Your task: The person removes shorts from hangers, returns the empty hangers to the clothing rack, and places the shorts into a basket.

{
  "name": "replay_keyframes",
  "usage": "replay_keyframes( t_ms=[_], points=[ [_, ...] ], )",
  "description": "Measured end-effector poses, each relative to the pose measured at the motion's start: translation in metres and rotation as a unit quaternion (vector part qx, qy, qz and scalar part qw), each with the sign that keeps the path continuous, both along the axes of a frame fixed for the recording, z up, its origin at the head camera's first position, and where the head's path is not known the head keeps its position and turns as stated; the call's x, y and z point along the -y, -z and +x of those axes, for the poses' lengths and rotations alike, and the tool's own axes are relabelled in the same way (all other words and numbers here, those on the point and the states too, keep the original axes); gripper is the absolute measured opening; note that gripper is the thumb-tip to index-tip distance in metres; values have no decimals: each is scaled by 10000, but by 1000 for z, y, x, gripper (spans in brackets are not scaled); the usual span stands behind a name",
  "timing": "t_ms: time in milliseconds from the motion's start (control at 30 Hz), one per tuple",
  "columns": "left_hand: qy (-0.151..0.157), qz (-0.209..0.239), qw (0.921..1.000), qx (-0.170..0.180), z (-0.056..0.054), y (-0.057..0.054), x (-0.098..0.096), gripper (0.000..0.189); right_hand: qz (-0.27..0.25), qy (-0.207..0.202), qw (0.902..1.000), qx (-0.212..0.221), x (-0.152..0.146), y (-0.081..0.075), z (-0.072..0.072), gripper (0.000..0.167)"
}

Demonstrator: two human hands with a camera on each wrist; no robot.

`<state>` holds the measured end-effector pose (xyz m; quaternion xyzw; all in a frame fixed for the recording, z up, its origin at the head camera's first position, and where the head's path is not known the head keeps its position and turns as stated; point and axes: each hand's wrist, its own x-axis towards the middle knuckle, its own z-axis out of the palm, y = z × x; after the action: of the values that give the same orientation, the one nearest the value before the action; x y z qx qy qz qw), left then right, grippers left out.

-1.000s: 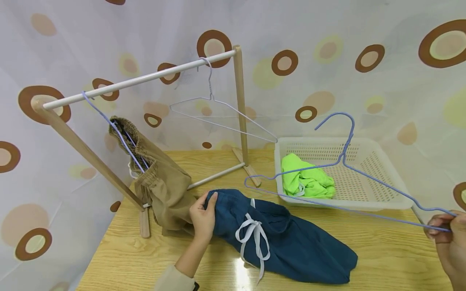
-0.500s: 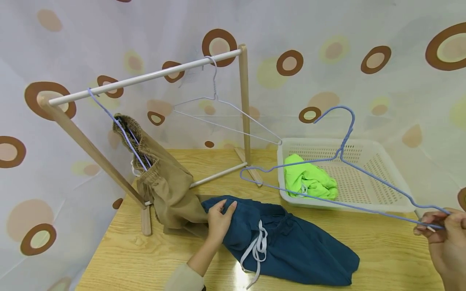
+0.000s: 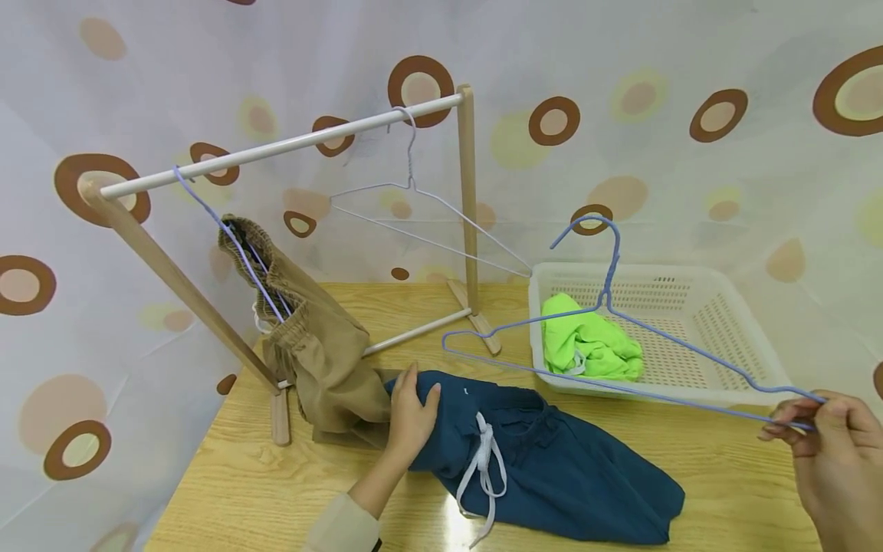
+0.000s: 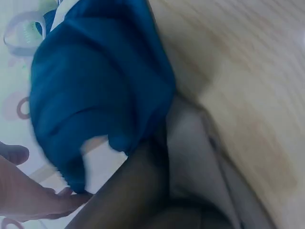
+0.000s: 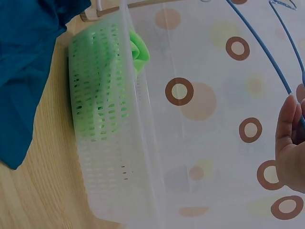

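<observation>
Dark blue drawstring pants [image 3: 545,468] lie across the table, their white drawstring [image 3: 484,468] tied in front. At their waistband is my left hand [image 3: 411,418], thumb spread apart from fairly straight fingers. In the left wrist view the fingertips of this hand [image 4: 38,193] touch the waistband edge of the pants [image 4: 100,81]. My right hand [image 3: 838,452] pinches one end of a blue-purple wire hanger [image 3: 607,307], held in the air over the pants and basket with its hook up. The right wrist view shows that hand [image 5: 291,148] at the edge, fingers around the wire.
A small rack with a white rail [image 3: 276,146] stands at left. Brown pants [image 3: 320,353] hang there on a purple hanger, their lower part on the table beside the blue pants. A bare hanger [image 3: 428,226] hangs farther right. The white basket [image 3: 752,337] holds bright green cloth [image 3: 586,337].
My left hand has gone from pinching the waistband to spreading its thumb and fingers there. The blue-purple hanger has moved left with my right hand. The waistband has dropped lower.
</observation>
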<state>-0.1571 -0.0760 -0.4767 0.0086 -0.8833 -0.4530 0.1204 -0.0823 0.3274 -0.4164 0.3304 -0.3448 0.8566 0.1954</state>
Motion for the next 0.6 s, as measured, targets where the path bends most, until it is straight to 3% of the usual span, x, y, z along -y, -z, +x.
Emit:
replay_keyframes(
  t_ms=[133, 333, 433, 600],
  points=[
    [42, -188, 9984, -523, 6, -14, 6, 45, -203, -10, 9997, 94, 8, -1, 0, 35],
    [439, -137, 9900, -1332, 17, -38, 15, 45, -492, 86, 9985, 214, 25, -2, -2, 36],
    [559, -63, 9784, -1988, 22, -51, 20, 45, -481, -32, 9988, 93, 34, -2, -5, 36],
    [522, 17, 9505, -3062, 27, -70, 31, 50, -436, -190, 9989, 27, 47, -4, -9, 34]
  ],
)
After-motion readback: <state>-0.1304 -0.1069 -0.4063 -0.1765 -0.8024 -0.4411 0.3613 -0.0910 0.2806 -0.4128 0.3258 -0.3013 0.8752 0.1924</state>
